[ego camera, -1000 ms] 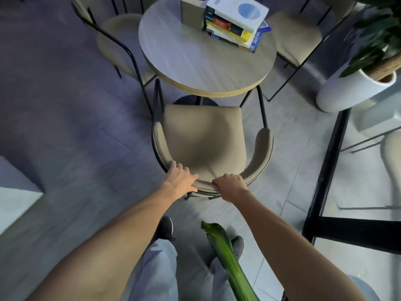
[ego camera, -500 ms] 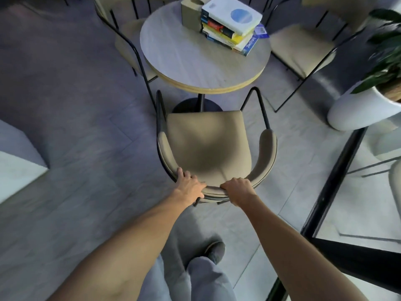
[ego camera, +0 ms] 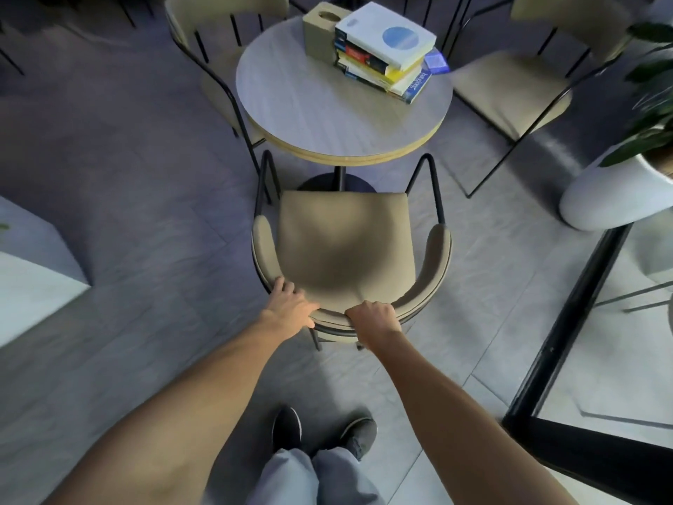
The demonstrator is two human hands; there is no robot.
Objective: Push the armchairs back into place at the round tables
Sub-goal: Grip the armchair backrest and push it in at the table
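A beige armchair point(ego camera: 346, 242) with a black metal frame stands in front of me, its seat front just short of the round table point(ego camera: 327, 114). My left hand point(ego camera: 291, 306) rests on the curved backrest at its left rear, fingers curled over the rim. My right hand point(ego camera: 375, 318) grips the backrest just right of centre. The table's black foot shows between seat and tabletop. Two more beige armchairs stand at the table, one at the far left point(ego camera: 218, 16) and one at the far right point(ego camera: 510, 85).
A stack of books point(ego camera: 386, 49) and a tan tissue box point(ego camera: 320, 34) sit on the table's far side. A white planter point(ego camera: 615, 195) with a leafy plant stands at the right. A black-framed glass partition point(ego camera: 568, 322) runs along the right. My feet are below.
The chair has slid away from the table toward me, uncovering the table foot, and I have stepped back. Both hands stayed on the backrest. The green leaf near my legs has left view.
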